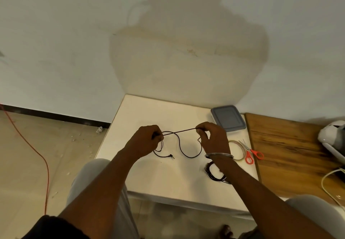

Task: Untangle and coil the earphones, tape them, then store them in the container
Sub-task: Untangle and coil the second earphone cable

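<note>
Your left hand [147, 139] is curled around one part of the thin dark earphone cable [179, 132], and your right hand [211, 137] pinches another part between thumb and fingertips, so a short stretch runs taut between the two, above the white square table [158, 179]. Below that stretch the rest of the cable sags in a loose loop towards your right hand, while its small jack plug [172, 157] lies on the table just under your left hand. A second coiled black earphone bundle [212, 173] lies partly hidden beneath your right forearm. The grey-lidded plastic container [228, 117] sits closed at the far right corner, with the clear tape roll [237, 150] and orange-handled scissors [252, 154] nearer you.
</note>
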